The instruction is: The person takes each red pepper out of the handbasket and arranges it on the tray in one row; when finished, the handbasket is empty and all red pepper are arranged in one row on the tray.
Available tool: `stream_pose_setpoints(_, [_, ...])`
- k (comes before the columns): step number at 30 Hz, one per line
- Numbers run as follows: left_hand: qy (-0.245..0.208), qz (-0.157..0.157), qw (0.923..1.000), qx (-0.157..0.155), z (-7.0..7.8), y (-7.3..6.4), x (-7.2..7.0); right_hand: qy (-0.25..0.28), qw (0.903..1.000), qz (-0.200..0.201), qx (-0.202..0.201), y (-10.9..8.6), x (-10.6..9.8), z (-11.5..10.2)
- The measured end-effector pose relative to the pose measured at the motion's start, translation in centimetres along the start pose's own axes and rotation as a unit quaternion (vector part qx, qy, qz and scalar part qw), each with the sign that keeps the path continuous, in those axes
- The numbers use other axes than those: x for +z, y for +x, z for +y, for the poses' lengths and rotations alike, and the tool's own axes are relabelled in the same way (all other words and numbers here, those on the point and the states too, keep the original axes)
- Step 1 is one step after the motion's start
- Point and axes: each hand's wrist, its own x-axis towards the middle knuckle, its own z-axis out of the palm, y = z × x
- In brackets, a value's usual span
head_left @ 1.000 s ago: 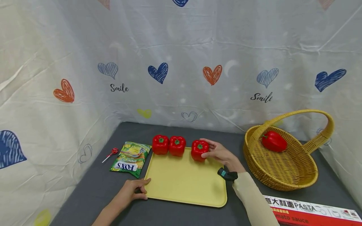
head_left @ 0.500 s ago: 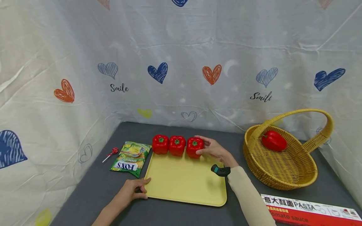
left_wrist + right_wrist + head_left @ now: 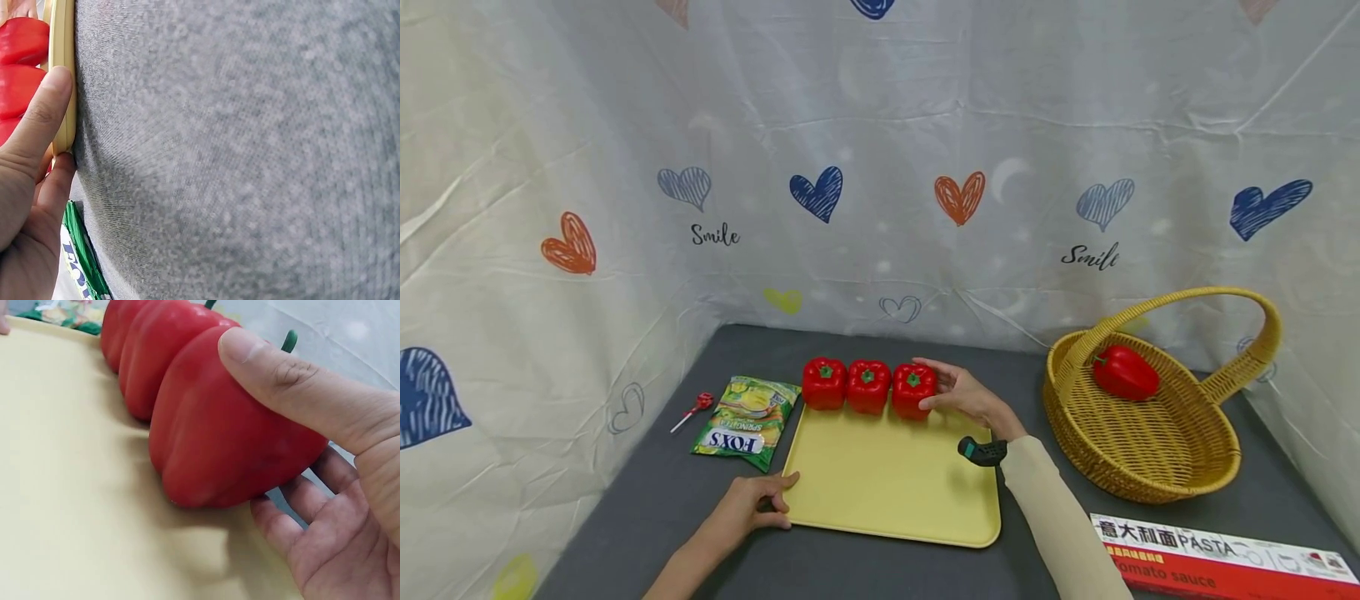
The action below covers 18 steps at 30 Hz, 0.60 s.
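Note:
My right hand (image 3: 968, 397) grips a red bell pepper (image 3: 913, 398), thumb on its near side and fingers behind it. In the right wrist view this bell pepper (image 3: 212, 431) stands upright at the end of a row, right beside two others. Those are the middle bell pepper (image 3: 868, 392) and the left bell pepper (image 3: 823, 388), all along the far edge of a yellow tray (image 3: 887, 483). At the tray's near left corner my left hand (image 3: 747, 510) pinches the rim between thumb and fingers. The left wrist view shows the thumb (image 3: 50, 100) lying against the tray's rim.
Left of the tray lie a green and yellow Fox's candy bag (image 3: 747, 421) and a red lollipop (image 3: 702, 402). A yellow wicker basket (image 3: 1075, 442) with another bell pepper (image 3: 1124, 373) stands at the right. A pasta box (image 3: 1217, 554) lies in front of it.
My right hand has moved the bell pepper left and slightly back, up to the other two in the row. The left hand has stayed at the tray corner.

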Motion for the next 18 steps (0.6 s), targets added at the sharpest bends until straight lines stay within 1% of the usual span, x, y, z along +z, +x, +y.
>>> stream_pose_setpoints(6, [-0.008,-0.005,0.9999,-0.006,0.11,-0.04,-0.02,-0.026,0.9996,-0.001,-0.013,-0.06,-0.1,0.13])
stream_pose_setpoints(14, [-0.003,-0.006,1.0,-0.007,0.04,0.05,-0.04,-0.062,0.998,0.0,-0.014,-0.25,-0.2,-0.11])
stream_pose_setpoints(18, [-0.001,-0.005,1.0,-0.005,0.05,0.0,-0.06,-0.063,0.9976,0.002,-0.029,-0.47,-0.33,-0.41])
